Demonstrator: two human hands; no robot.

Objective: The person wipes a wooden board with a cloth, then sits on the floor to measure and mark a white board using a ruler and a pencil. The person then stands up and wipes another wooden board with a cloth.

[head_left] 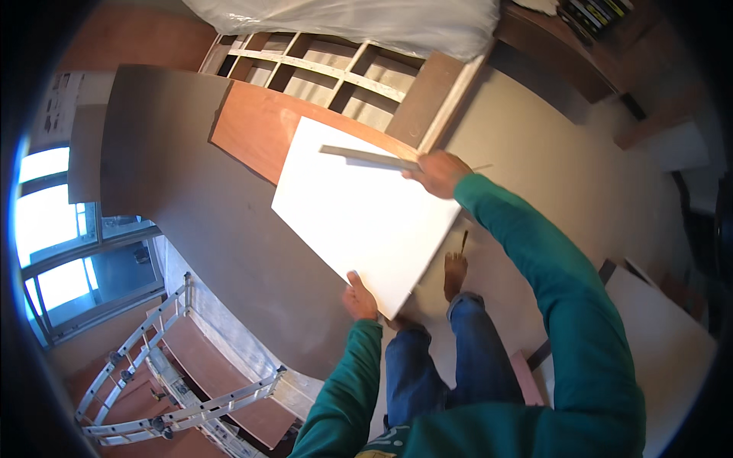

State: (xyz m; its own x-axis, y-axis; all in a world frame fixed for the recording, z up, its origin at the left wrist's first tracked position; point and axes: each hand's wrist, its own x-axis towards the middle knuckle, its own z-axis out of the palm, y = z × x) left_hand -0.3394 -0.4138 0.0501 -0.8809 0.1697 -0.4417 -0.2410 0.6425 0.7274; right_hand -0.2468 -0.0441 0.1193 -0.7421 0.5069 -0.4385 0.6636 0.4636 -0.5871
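Observation:
A white board (359, 214) lies at a slant in front of me, partly over an orange-brown sheet (252, 133). My left hand (360, 299) is closed on its near left edge, thumb up along the side and the other fingers partly hidden. My right hand (441, 174) grips a long, thin, grey flat strip (363, 156) near its right end. The strip reaches left across the upper part of the board, and a thin tip sticks out past my knuckles.
A large grey-brown sheet (183, 153) spreads to the left. Beyond the board stands a wooden grid frame (336, 72) under clear plastic sheeting (359, 23). An aluminium ladder (214, 404) is at lower left. By my bare foot (455, 273) lies a small dark pencil-like tool (464, 241).

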